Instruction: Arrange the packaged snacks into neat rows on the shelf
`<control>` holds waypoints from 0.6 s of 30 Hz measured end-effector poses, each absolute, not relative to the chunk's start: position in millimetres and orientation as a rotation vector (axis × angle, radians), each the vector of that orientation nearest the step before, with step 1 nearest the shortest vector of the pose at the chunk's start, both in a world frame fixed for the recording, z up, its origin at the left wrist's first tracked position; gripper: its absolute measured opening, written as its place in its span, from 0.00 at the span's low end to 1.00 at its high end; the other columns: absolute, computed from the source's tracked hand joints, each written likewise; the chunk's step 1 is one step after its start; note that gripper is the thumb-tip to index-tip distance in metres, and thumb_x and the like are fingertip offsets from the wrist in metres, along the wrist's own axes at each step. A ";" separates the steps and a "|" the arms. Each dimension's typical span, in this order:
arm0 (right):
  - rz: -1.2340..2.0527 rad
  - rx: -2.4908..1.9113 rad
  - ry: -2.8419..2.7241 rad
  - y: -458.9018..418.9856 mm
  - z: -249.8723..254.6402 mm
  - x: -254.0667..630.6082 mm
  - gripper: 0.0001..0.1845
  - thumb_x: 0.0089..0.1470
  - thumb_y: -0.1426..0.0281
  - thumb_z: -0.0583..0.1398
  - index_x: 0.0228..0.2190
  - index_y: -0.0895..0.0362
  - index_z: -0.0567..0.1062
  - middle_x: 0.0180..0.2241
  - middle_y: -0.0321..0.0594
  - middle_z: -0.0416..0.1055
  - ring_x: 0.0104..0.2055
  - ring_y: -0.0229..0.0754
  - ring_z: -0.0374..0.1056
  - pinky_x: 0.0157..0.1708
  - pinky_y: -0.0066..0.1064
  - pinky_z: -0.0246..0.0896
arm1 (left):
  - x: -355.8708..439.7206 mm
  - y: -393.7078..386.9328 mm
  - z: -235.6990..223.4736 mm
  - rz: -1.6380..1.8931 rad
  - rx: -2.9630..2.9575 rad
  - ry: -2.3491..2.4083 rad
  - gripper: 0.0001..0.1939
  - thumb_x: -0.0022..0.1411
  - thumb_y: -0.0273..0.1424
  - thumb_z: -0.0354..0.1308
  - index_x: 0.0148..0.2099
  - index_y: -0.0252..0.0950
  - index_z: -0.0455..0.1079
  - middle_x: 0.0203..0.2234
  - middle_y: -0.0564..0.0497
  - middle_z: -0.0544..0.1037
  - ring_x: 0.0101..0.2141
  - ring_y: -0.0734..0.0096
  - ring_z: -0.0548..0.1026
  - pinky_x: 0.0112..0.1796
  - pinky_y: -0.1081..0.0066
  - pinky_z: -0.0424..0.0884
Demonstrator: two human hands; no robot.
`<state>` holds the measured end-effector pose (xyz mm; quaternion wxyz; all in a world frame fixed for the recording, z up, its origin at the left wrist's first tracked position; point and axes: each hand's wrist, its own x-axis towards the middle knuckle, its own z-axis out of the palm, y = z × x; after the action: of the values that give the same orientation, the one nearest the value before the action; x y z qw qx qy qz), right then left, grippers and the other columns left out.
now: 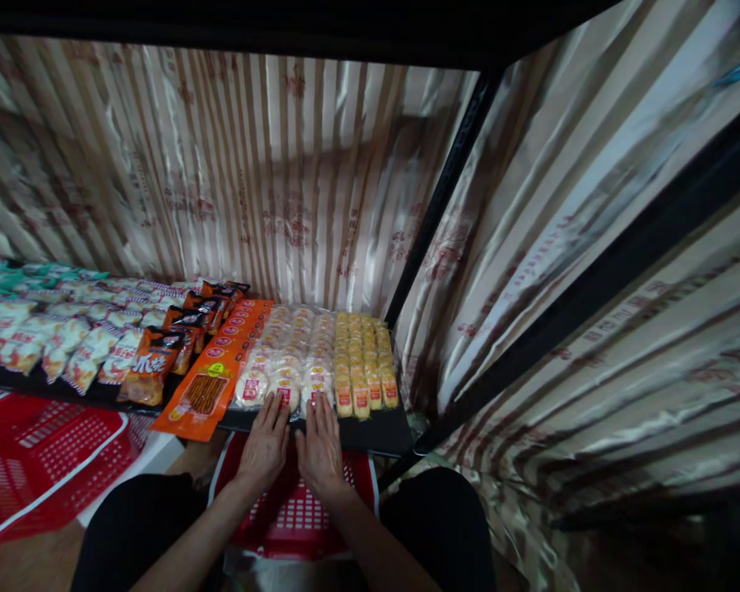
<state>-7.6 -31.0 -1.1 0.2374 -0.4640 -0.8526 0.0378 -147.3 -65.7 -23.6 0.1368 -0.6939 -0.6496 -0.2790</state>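
Observation:
My left hand point(266, 437) lies flat with fingers stretched against the front of the clear-wrapped white round snacks point(284, 362). Beside it, my right hand point(319, 444) rests its straight fingers on the front packs of the same white rows. Neither hand is wrapped around anything. To the right stand rows of yellow wrapped snack bars point(363, 362) with red labels. Left of the white packs lies a long orange bag point(213, 374) of brown sticks, its front end jutting over the shelf edge.
The black shelf point(382, 432) also carries orange-black snack bags point(151, 366), white bags point(80, 349) and green packs point(12, 279). Red baskets point(296, 530) point(43, 460) stand below. Black metal posts point(441, 197) and a patterned curtain point(271, 173) close off the back and right.

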 end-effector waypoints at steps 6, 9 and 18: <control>0.041 -1.236 -2.325 -30.5 -8.9 -4.9 0.29 0.59 0.67 0.51 0.60 0.62 0.57 0.65 0.50 0.41 0.67 0.50 0.33 0.62 0.45 0.42 | -158.0 -64.5 -19.0 -0.918 -1.848 -2.021 0.21 0.66 0.28 0.40 0.58 0.28 0.61 0.62 0.34 0.54 0.64 0.51 0.46 0.56 0.49 0.59; 0.011 -1.194 -2.338 -29.1 -13.9 -2.8 0.29 0.59 0.68 0.51 0.61 0.61 0.57 0.66 0.48 0.40 0.68 0.50 0.31 0.62 0.44 0.42 | -167.8 -56.8 -23.0 -0.985 -1.677 -2.150 0.22 0.66 0.31 0.41 0.58 0.26 0.60 0.62 0.32 0.54 0.63 0.48 0.45 0.56 0.45 0.58; -0.015 -1.182 -2.333 -26.5 -12.3 -5.6 0.28 0.60 0.67 0.49 0.60 0.60 0.57 0.65 0.49 0.44 0.68 0.48 0.33 0.62 0.47 0.39 | -177.3 -51.5 -32.4 -0.983 -1.723 -2.152 0.23 0.65 0.32 0.42 0.59 0.27 0.59 0.59 0.33 0.60 0.62 0.46 0.50 0.55 0.44 0.58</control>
<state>-5.6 -26.5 -12.3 0.2600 -0.4363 -0.8614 -0.0057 -177.3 -51.5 -32.4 0.1071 -0.5854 -0.7310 -0.3339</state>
